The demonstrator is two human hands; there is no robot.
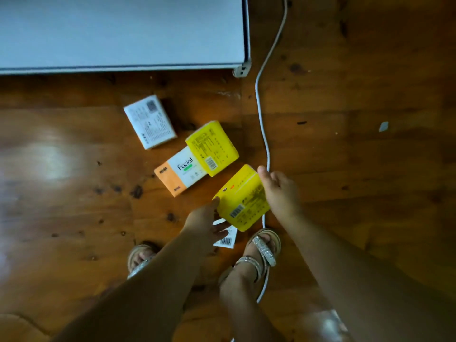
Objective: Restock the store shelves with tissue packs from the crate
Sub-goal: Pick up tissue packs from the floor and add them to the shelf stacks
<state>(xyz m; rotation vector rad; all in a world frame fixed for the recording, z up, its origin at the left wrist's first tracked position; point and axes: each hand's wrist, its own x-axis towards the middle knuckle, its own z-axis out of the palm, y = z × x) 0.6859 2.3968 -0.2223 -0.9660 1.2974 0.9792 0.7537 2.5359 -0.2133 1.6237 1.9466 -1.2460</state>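
Several tissue packs lie on the wooden floor: a white pack (pixel 149 122), an orange-and-white "Facial" pack (pixel 181 172) and a yellow pack (pixel 212 148) leaning on it. My right hand (pixel 280 192) grips the right side of a second yellow pack (pixel 243 198), thumb at its top corner, and holds it tilted above the floor. My left hand (pixel 204 218) touches that pack's left edge with its thumb. Its straight fingers reach under the pack, over a white barcoded pack (pixel 225 240) by my feet. No crate is in view.
A pale grey shelf board (pixel 123 33) with a white corner bracket (pixel 241 70) spans the top left. A white cable (pixel 261 119) runs down the floor past the packs to my right foot (pixel 264 245). My left foot (pixel 140 257) stands beside it. A paper scrap (pixel 383 126) lies at right.
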